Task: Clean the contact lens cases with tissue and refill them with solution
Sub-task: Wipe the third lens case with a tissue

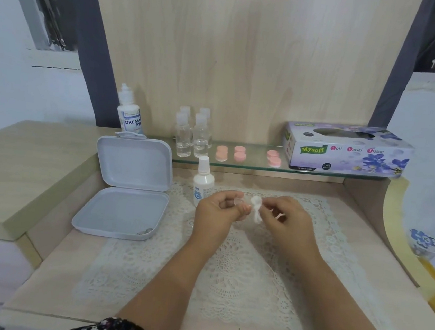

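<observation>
Box [125, 190], open and pale, lies well left of the left hand [215, 210], with a bottle [203, 182] just beyond that hand's knuckles. The left grip pinches a small clear lens case [239, 202] between thumb and fingertips, above the lace mat [226, 273] on the table [47, 268]. Just right of it, touching the case, the right hand [283, 220] pinches a twisted tissue [256, 209]. The case looks light, stiff and probably slick when wet, so it is best held by its rim; the tissue is soft and tears easily. Pink caps [239, 153] and the tissue box [346, 150] sit on the shelf beyond.
</observation>
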A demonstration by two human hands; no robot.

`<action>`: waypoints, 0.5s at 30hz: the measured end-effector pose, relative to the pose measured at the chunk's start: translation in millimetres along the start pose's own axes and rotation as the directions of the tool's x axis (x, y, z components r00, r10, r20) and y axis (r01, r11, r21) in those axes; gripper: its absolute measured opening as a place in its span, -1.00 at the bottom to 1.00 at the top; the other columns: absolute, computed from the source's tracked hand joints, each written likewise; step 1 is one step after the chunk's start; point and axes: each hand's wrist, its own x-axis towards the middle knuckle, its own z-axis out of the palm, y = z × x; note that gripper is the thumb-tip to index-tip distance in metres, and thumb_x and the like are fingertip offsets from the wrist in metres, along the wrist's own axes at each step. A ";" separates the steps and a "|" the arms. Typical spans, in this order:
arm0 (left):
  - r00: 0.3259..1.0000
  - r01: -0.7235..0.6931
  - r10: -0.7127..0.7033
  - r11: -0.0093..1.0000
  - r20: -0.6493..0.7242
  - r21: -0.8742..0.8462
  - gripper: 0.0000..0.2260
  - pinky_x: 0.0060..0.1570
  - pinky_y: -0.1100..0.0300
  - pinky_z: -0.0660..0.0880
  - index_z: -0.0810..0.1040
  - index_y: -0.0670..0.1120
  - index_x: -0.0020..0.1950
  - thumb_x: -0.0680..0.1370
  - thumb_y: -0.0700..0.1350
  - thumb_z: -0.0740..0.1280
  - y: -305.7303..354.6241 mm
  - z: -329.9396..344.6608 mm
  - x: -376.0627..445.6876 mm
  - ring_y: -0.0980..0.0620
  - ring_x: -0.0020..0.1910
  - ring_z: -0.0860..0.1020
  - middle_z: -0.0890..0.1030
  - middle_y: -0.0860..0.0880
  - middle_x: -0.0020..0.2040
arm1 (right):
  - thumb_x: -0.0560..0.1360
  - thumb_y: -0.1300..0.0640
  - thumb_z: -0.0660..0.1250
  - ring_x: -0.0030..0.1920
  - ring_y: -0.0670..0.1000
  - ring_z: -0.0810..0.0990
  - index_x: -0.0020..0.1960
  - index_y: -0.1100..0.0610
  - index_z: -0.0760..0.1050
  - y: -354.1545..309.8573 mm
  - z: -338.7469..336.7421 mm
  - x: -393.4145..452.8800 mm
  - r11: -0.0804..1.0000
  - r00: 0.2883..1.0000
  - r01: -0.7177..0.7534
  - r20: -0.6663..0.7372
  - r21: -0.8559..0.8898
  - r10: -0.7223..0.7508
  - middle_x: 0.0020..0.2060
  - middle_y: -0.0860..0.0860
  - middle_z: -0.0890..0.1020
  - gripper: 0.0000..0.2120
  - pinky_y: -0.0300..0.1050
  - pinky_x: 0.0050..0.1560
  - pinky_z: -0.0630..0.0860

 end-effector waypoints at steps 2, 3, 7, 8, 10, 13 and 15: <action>1.000 0.003 -0.003 1.000 0.010 0.013 -0.77 -0.09 0.18 0.62 0.61 -0.19 0.06 0.43 -0.33 0.46 -1.7 0.4 -0.6 0.02 -0.21 0.67 0.66 -0.13 -0.23 | 0.48 0.17 0.42 -0.15 -0.22 0.48 0.04 0.08 0.64 4.7 7.3 0.6 0.995 0.995 0.056 0.087 -0.083 -0.048 -0.12 -0.14 0.50 -0.86 -0.49 -0.14 0.34; 1.000 0.003 -0.003 1.000 0.014 0.026 -0.78 -0.08 0.18 0.62 0.62 -0.18 0.05 0.43 -0.32 0.47 -2.0 0.6 -1.2 0.01 -0.20 0.67 0.65 -0.18 -0.21 | 0.48 0.16 0.42 -0.13 -0.19 0.48 0.05 0.12 0.64 6.5 9.4 1.8 0.991 0.993 0.077 0.097 -0.108 -0.067 -0.12 -0.12 0.49 -0.84 -0.48 -0.11 0.33; 0.999 0.001 -0.003 0.999 0.038 0.045 -0.79 -0.12 0.19 0.62 0.63 -0.20 0.06 0.43 -0.29 0.47 -1.1 -0.1 -1.3 -0.06 -0.19 0.67 0.65 -0.30 -0.11 | 0.47 0.20 0.44 -0.05 -0.09 0.46 0.03 0.22 0.64 9.8 10.0 5.9 0.957 0.983 0.176 0.098 -0.229 -0.157 -0.18 -0.19 0.43 -0.84 -0.46 -0.09 0.30; 0.999 -0.001 -0.001 0.999 0.046 0.044 -0.80 -0.13 0.19 0.62 0.63 -0.18 0.05 0.44 -0.28 0.47 -0.6 -0.4 -1.0 -0.05 -0.20 0.66 0.66 -0.28 -0.12 | 0.46 0.21 0.44 -0.05 -0.09 0.45 0.02 0.21 0.63 9.9 9.4 6.3 0.950 0.979 0.195 0.103 -0.245 -0.175 -0.19 -0.23 0.41 -0.85 -0.44 -0.09 0.29; 0.998 -0.003 0.001 0.999 0.063 0.035 -0.82 -0.12 0.18 0.61 0.63 -0.16 0.04 0.45 -0.25 0.46 0.1 -1.8 0.1 0.00 -0.23 0.64 0.69 -0.18 -0.15 | 0.46 0.20 0.44 -0.04 -0.06 0.45 0.00 0.20 0.63 9.8 7.3 6.9 0.939 0.969 0.241 0.110 -0.246 -0.220 -0.19 -0.26 0.40 -0.87 -0.38 -0.06 0.30; 0.994 0.011 -0.008 1.000 0.105 -0.024 -0.83 -0.12 0.20 0.59 0.61 -0.19 0.07 0.49 -0.26 0.41 0.7 -5.5 2.2 0.04 -0.25 0.62 0.68 -0.12 -0.19 | 0.48 0.22 0.42 -0.05 -0.12 0.48 -0.02 0.16 0.62 7.3 1.6 7.8 0.967 0.969 0.225 0.131 -0.117 -0.210 -0.14 -0.19 0.45 -0.91 -0.38 -0.03 0.36; 0.990 0.026 -0.018 0.998 0.137 -0.059 -0.83 -0.12 0.19 0.58 0.60 -0.22 0.09 0.51 -0.27 0.39 0.9 -7.6 3.3 0.01 -0.24 0.61 0.67 -0.13 -0.21 | 0.48 0.26 0.40 -0.08 -0.23 0.49 -0.06 0.13 0.61 4.6 -2.0 7.6 0.990 0.979 0.135 0.149 0.047 -0.141 -0.12 -0.11 0.50 -0.93 -0.45 -0.06 0.38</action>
